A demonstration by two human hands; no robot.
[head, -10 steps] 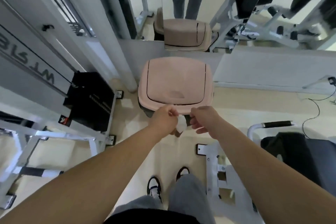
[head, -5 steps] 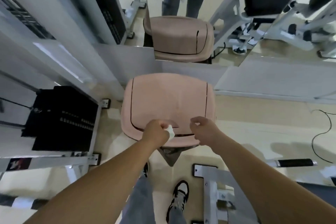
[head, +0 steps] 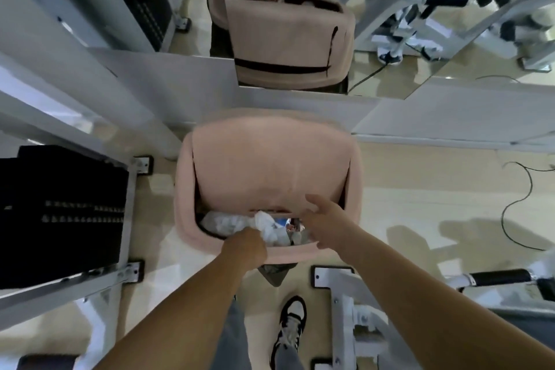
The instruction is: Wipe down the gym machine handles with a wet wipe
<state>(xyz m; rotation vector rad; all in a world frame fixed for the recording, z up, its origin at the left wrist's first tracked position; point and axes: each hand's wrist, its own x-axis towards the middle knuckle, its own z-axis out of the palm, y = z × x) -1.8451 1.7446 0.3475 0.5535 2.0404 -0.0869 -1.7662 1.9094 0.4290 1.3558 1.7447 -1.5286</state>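
Note:
A pink bin (head: 186,189) with a swing lid (head: 270,165) stands on the floor in front of me. My right hand (head: 322,219) has straight fingers that press the lid's near edge inward, so the opening shows. My left hand (head: 246,245) hovers over the near rim with curled fingers and pinches a white wet wipe (head: 262,217), which sticks out over the opening. Crumpled white waste (head: 222,224) lies inside the bin. A black machine handle (head: 498,278) juts out at the right edge.
A black weight stack (head: 60,213) in a white frame stands to the left. More white machine frame (head: 342,303) sits beside my feet on the right. A wall mirror (head: 288,33) behind the bin reflects it. A black cable (head: 510,219) loops on the floor.
I have moved closer over the bin. My right hand went from loosely curled to straight and pushed the lid inward, opening the bin. My left hand brought the wipe over the opening.

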